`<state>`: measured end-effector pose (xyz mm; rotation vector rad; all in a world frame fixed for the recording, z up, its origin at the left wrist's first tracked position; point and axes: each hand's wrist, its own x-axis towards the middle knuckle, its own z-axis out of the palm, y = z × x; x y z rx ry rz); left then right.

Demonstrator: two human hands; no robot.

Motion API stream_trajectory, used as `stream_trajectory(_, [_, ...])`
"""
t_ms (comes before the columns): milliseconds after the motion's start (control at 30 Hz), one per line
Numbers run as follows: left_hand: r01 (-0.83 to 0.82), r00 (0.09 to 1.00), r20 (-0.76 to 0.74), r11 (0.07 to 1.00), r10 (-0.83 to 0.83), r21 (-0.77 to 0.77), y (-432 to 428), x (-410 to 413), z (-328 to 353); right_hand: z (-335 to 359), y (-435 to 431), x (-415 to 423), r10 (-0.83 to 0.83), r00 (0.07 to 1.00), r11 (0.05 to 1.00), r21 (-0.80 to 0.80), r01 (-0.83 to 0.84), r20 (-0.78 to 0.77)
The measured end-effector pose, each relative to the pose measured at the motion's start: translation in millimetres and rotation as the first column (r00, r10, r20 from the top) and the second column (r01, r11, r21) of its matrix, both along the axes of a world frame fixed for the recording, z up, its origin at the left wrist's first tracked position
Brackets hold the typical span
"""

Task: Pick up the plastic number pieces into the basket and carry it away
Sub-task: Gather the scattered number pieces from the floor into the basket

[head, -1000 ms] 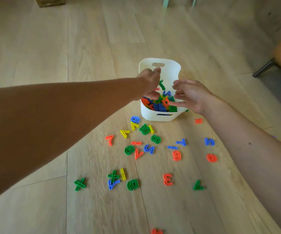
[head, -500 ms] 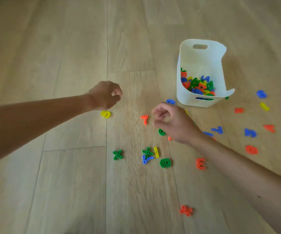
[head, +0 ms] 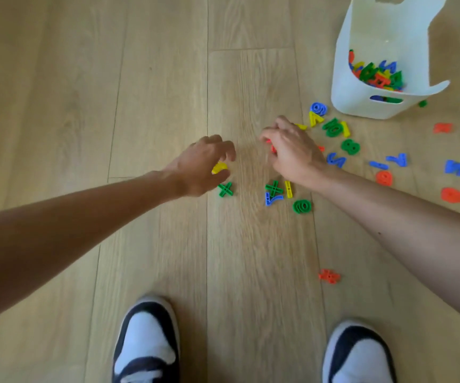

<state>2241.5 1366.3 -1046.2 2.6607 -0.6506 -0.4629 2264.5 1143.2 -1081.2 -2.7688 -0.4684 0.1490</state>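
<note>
Two hands are mid-gathering on the wooden floor: the left hand pinches a yellow plastic number piece, the right hand curls round a red plastic piece, and both must next go to the white plastic basket.

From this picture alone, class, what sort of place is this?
Probably an indoor room at home or in a playroom: pale wood-plank floor, toy number pieces scattered on it, and a white plastic basket partly filled with them.

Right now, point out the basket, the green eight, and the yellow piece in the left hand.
basket (head: 361, 103), head view, front wall.
green eight (head: 350, 146), head view, its middle.
yellow piece (head: 218, 167), head view, part showing under the left hand (head: 199, 168).
</note>
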Motion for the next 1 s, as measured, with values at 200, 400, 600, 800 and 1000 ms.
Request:
stream_trajectory(200, [0.148, 0.989, 0.006, 0.987, -0.149, 0.067, 4.0, -43.5, -17.9, 0.4, -5.8, 0.1, -0.018, 1.000, 0.996, 0.090, 0.019, -0.019])
stream_trajectory(400, [0.198, 0.980, 0.027, 0.980, -0.199, 0.038, -3.2, -41.2, -17.5, 31.5, -32.8, -53.2, -0.035, 0.984, 0.969, 0.234, 0.076, -0.176])
stream_trajectory(600, [0.236, 0.971, 0.067, 0.958, -0.228, -0.164, -58.0, -34.6, -10.4, 29.8, -53.7, -104.5, -0.093, 0.982, 0.995, 0.006, 0.095, -0.164])
stream_trajectory(800, [0.280, 0.956, 0.125, 0.953, -0.266, -0.117, -81.8, -38.5, -27.4, 17.7, -50.6, -116.5, -0.144, 0.981, 0.990, -0.018, 0.143, -0.132])
stream_trajectory(1000, [0.236, 0.930, 0.253, 0.962, -0.266, 0.140, -67.0, -45.1, -35.6, 13.5, -47.9, -118.1, -0.119, 0.986, 0.991, 0.039, 0.125, -0.115])
